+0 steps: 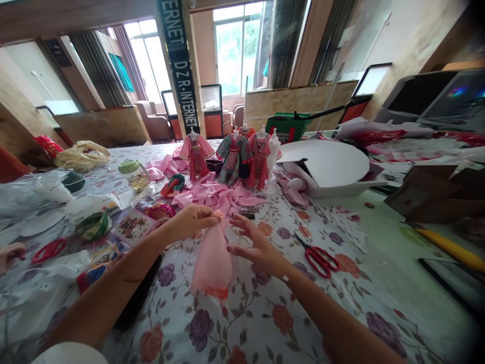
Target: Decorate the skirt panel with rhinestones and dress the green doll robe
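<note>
My left hand (197, 220) pinches the top of a small sheer pink skirt (213, 258), which hangs over the flowered tablecloth and has a redder hem. At its right side is my right hand (255, 245), fingers spread and partly curled, with the fingertips close to the fabric. Pink fabric strips (223, 194) lie heaped just behind my hands. Behind them stand small dress forms in robes: a pink one (195, 156), a grey-green one (233, 157) and a red-pink one (259, 161).
Red-handled scissors (321, 260) lie right of my right hand. A round white board (326, 162) rests on a tray. At left are a glass jar (134, 174), a green tape roll (93, 226), red scissors (49, 250) and another person's hand (11, 257).
</note>
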A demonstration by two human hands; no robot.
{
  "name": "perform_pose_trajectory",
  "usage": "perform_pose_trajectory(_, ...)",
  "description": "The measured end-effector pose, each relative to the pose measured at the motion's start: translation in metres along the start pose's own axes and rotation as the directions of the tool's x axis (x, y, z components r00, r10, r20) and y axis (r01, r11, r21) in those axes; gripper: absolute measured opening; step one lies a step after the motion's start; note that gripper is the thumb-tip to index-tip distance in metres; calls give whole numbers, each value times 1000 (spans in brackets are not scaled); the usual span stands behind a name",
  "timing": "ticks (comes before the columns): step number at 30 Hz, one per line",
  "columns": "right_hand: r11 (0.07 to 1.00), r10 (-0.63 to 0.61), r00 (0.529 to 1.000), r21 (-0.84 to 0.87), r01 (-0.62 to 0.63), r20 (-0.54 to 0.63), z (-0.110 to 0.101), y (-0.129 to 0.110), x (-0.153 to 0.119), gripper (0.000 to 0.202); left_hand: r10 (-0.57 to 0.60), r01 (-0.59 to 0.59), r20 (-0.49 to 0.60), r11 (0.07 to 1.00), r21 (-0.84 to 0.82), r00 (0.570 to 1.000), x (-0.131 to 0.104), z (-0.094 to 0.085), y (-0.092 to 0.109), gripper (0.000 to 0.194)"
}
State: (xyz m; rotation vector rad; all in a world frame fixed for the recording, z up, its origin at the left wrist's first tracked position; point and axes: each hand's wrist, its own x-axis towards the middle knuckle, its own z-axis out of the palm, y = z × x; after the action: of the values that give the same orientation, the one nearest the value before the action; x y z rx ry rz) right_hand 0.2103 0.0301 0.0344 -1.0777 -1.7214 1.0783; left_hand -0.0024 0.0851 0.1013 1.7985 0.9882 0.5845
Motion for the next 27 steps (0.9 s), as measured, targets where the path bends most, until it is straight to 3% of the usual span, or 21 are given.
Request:
perform_pose_trajectory(2, 991, -19, 998, 133, 10, 67, 0, -12, 9, 74, 35, -33, 11, 985, -169, 999, 0, 5, 18, 30)
perform_pose_trajectory(5, 944, -28, 980, 327, -40, 199, -3, -25, 16, 54, 12, 0, 24, 906, -423, 1000, -1, 13, 34, 30)
perform_pose_trajectory(10, 852, -178, 982, 509, 122, 64, -16, -36, 20, 70, -17, 96, 147, 825, -556, 989, -1, 24, 45, 27)
perform_pose_trajectory(15, 897, 11, 972, 427, -114, 236, -27, -32, 15, 31, -40, 127, 185, 863, -488, 982, -3, 22, 48, 27)
perform_pose_trajectory(20, 825, 150, 987, 542, -158, 59, -50, -22, -3, 24, -121, 248, 388, 922, -298, 914, -16, -3, 37, 35)
perform_pose_trajectory(25, 716, 357, 934, 639, -282, 12, -85, -35, -24, 23, -198, 259, 466, 963, -70, 863, -34, -23, 25, 26)
perform_pose_trajectory(27, 734, 405, 914, 603, -312, -19, -96, -41, -26, 27, -205, 253, 508, 967, -26, 836, -38, -23, 21, 32)
